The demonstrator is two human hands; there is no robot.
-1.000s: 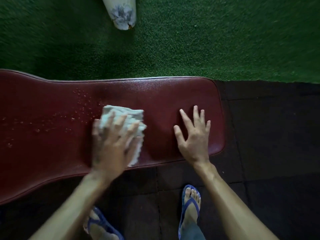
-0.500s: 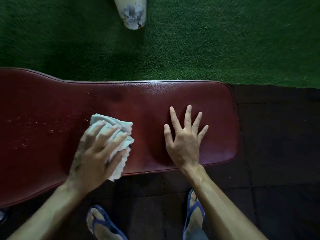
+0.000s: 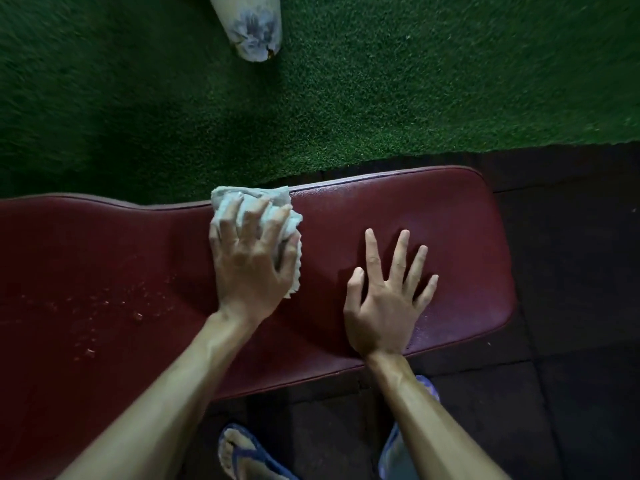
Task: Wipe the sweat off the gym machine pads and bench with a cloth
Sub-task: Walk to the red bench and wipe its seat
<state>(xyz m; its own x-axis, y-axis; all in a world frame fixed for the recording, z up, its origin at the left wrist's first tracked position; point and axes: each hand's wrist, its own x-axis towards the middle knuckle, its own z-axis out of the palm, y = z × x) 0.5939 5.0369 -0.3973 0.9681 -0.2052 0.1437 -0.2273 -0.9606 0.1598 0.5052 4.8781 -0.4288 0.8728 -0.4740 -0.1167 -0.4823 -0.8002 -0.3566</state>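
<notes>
- The cloth (image 3: 258, 220), a pale crumpled wad, lies on the dark red bench (image 3: 433, 216) at its far edge, roughly midway along the visible pad, with a loose corner trailing toward the near side.
- The left hand (image 3: 251, 261) lies on top of the cloth, fingers (image 3: 227, 225) curled down over the wad and pressing it flat to the vinyl, so it grips the cloth rather than pinching it.
- The right hand (image 3: 384, 306) rests palm-down on the bench near its rounded right end, fingers spread wide and holding nothing (it looks like a brace for leaning over).
- The step in hand is, by my reading, wiping the bench top: the vinyl around and to the right of the cloth looks dry.
- A scatter of droplets (image 3: 104, 313) sits on the pad to the left of the cloth, well apart from it and toward the near side.
- The next move likely calls for dragging the cloth left and toward the near edge, with firm pressure, across those droplets.
- Beyond the bench lie green turf (image 3: 381, 91) and a pale post (image 3: 251, 26) standing on it; dark floor mats (image 3: 571, 306) are on the right.
</notes>
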